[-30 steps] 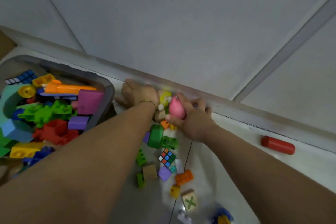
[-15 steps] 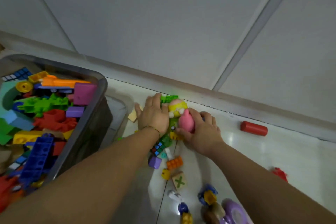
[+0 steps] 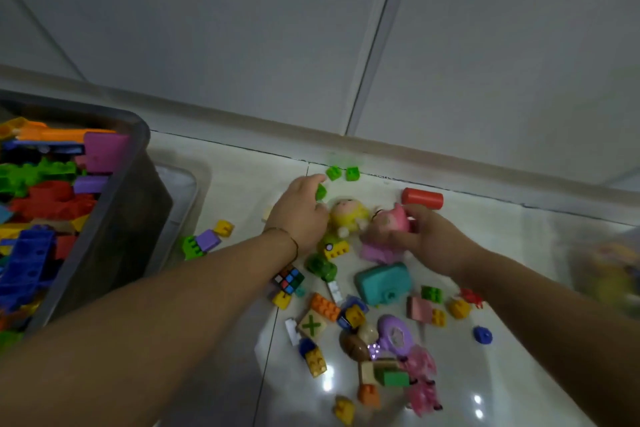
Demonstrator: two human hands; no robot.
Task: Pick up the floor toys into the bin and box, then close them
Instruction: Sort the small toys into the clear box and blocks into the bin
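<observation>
**Right hand (image 3: 433,243) on pink figure (image 3: 393,222): pickup partway, nothing closed**

Fingers and thumb wrap the figure low over the tiles. Lifted or resting, can't tell. Left hand (image 3: 301,215) sits knuckles-up, touching the yellow-haired doll (image 3: 346,215), with its fingertips over a green brick (image 3: 320,191). Gripping or only touching, can't tell.

Progress, my read:
- Grey bin (image 3: 138,135), off to the left, is heaped with bricks and has no lid on. A clear lid-like panel (image 3: 187,184) lies on the floor (image 3: 242,191) against it.
- A blurred clear container (image 3: 606,270) at far right may be the box. Open or closed, can't tell.
- On the floor near the hands: red cylinder (image 3: 422,198), teal camera toy (image 3: 382,282), cube puzzle (image 3: 289,279), orange brick (image 3: 324,306), purple toy (image 3: 394,336), pink animal figures (image 3: 422,385), plus loose bricks all around.
- Several more handfuls to go, then both closures.

Writing: the only mark is a green X on a wooden block (image 3: 311,325). No brand or label is readable.
</observation>
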